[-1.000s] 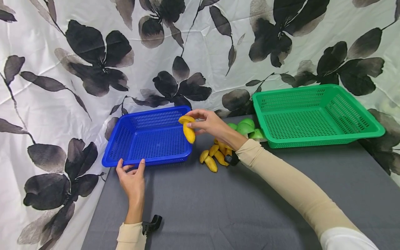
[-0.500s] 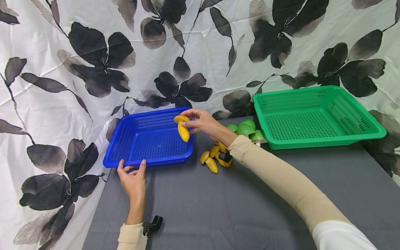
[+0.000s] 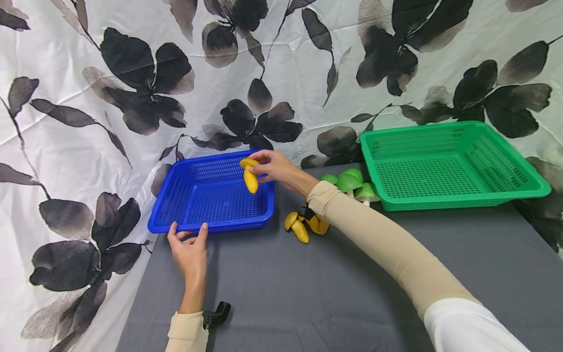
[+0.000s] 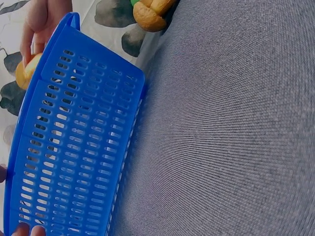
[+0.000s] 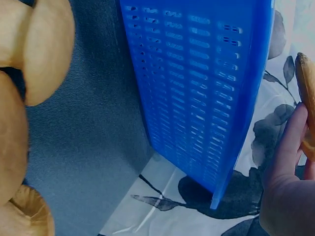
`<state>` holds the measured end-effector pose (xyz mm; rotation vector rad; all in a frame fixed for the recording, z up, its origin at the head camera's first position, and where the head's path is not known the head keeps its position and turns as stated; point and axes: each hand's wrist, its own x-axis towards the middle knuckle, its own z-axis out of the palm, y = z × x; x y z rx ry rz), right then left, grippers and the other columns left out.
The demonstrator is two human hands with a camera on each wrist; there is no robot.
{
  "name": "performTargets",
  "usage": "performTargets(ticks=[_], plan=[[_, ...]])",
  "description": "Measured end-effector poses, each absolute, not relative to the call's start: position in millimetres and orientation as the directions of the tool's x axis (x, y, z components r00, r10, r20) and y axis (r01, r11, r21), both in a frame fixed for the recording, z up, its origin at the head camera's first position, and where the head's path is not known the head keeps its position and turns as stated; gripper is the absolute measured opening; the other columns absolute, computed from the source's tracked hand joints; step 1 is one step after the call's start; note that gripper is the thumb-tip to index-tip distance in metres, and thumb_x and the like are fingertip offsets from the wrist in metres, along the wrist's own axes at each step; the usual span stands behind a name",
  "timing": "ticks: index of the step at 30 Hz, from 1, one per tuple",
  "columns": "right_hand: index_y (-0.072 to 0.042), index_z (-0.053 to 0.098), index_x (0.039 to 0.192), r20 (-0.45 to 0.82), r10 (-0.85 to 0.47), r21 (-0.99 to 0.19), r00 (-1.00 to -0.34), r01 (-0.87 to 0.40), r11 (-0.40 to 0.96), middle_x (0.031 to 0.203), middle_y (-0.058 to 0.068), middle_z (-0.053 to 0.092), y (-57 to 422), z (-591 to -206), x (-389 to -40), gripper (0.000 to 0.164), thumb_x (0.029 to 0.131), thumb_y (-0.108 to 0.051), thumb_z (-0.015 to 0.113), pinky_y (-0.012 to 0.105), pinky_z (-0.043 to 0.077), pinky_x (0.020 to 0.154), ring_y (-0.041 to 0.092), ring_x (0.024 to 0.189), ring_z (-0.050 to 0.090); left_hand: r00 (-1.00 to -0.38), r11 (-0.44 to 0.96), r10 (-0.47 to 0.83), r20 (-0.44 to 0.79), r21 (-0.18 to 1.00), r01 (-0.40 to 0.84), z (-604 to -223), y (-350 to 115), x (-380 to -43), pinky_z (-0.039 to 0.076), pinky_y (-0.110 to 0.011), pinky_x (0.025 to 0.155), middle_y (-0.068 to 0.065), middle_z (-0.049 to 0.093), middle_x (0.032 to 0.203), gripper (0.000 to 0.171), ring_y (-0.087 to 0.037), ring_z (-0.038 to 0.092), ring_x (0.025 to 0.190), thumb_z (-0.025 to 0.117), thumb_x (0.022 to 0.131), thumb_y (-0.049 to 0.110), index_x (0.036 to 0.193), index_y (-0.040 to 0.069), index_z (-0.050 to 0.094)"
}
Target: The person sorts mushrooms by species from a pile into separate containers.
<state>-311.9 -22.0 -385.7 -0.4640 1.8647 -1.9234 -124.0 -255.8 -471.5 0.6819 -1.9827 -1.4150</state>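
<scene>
My right hand [image 3: 277, 168] pinches a yellow mushroom [image 3: 251, 182] by its side, cap up and stem hanging down. It is over the right end of the blue basket [image 3: 211, 228], above the rim. In the right wrist view, the thumb and fingers close on the mushroom [image 5: 308, 81]. My left hand [image 3: 191, 254] holds the basket's front rim, with fingertips on the rim and others below it. Several yellow mushrooms [image 3: 301, 231] lie on the table, right of the blue basket, partly hidden by the right wrist's black camera [image 3: 306, 211].
Several green-capped mushrooms [image 3: 349, 182] stand behind the right forearm, beside a green basket [image 3: 462, 200] at the back right. A grey cloth [image 3: 281, 293] covers the table. A white floral curtain [image 3: 308, 88] hangs close behind both baskets.
My right hand has moved left with the yellow mushroom, from the blue basket's right edge to farther over its inside. The left hand stays at the front rim.
</scene>
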Motion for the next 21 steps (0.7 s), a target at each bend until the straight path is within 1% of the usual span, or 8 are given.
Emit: performTargets(ticks=[5,7,9,12,15,19,21], plan=[[-0.006,0.062,0.131,-0.072,-0.509,-0.996,-0.858,0.085,-0.003,0.123,0.014,0.059,-32.5,-385.5,-320.5,0.038,0.095,-0.010,0.073,0.048,0.058,0.090,0.028,0.108,0.066,-0.684,0.294,-0.709,0.173,0.954,-0.064,-470.2,-255.8,-125.2,0.046,-0.017,0.062,-0.004,0.059,0.117,0.087,-0.019,0.061,0.080,0.082,0.086,0.043,0.155,0.018,0.035],[-0.006,0.063,0.130,-0.077,-0.504,-0.996,-0.860,0.093,-0.007,0.122,0.014,0.059,-35.3,-387.0,-323.5,0.037,0.094,-0.010,0.073,0.045,0.060,0.087,0.027,0.106,0.066,-0.683,0.299,-0.709,0.178,0.952,-0.062,-470.4,-255.7,-125.9,0.046,-0.017,0.062,-0.006,0.060,0.118,0.087,-0.018,0.061,0.079,0.082,0.085,0.042,0.155,0.019,0.036],[-0.006,0.063,0.129,-0.080,-0.500,-0.995,-0.863,0.098,-0.008,0.122,0.013,0.059,-37.2,-389.2,-326.0,0.036,0.094,-0.009,0.073,0.044,0.060,0.086,0.026,0.105,0.067,-0.682,0.305,-0.708,0.183,0.950,-0.062,-471.1,-255.6,-126.6,0.045,-0.017,0.062,-0.009,0.061,0.119,0.087,-0.016,0.061,0.078,0.082,0.085,0.042,0.155,0.019,0.036],[-0.005,0.063,0.131,-0.080,-0.486,-0.996,-0.870,0.088,0.006,0.122,0.014,0.060,-39.4,-391.2,-328.5,0.037,0.095,-0.009,0.072,0.045,0.059,0.088,0.027,0.105,0.067,-0.681,0.309,-0.709,0.186,0.949,-0.063,-471.8,-255.5,-127.3,0.045,-0.017,0.061,-0.011,0.061,0.120,0.087,-0.011,0.060,0.076,0.082,0.085,0.042,0.155,0.019,0.036],[-0.003,0.059,0.135,-0.070,-0.459,-0.998,-0.886,0.059,0.038,0.128,0.017,0.059,-41.9,-392.1,-330.8,0.040,0.097,-0.007,0.069,0.046,0.058,0.090,0.031,0.110,0.066,-0.678,0.311,-0.711,0.188,0.948,-0.063,-471.8,-255.1,-127.6,0.045,-0.017,0.061,-0.010,0.060,0.119,0.087,-0.009,0.060,0.075,0.083,0.085,0.041,0.155,0.018,0.036],[0.003,0.049,0.144,-0.069,-0.416,-0.995,-0.907,0.035,0.091,0.140,0.025,0.052,-42.6,-388.7,-332.6,0.047,0.099,-0.001,0.063,0.050,0.054,0.096,0.040,0.120,0.062,-0.676,0.307,-0.713,0.186,0.950,-0.063,-471.5,-255.0,-127.7,0.045,-0.017,0.061,-0.009,0.060,0.119,0.087,-0.016,0.061,0.078,0.083,0.085,0.040,0.155,0.018,0.036],[0.003,0.046,0.146,-0.082,-0.407,-0.992,-0.910,0.034,0.124,0.145,0.026,0.049,-40.8,-385.0,-332.4,0.049,0.099,0.000,0.061,0.050,0.053,0.099,0.041,0.124,0.060,-0.674,0.305,-0.716,0.184,0.950,-0.064,-471.6,-255.8,-127.7,0.045,-0.017,0.061,-0.009,0.060,0.119,0.086,-0.020,0.062,0.080,0.083,0.085,0.040,0.155,0.018,0.036]])
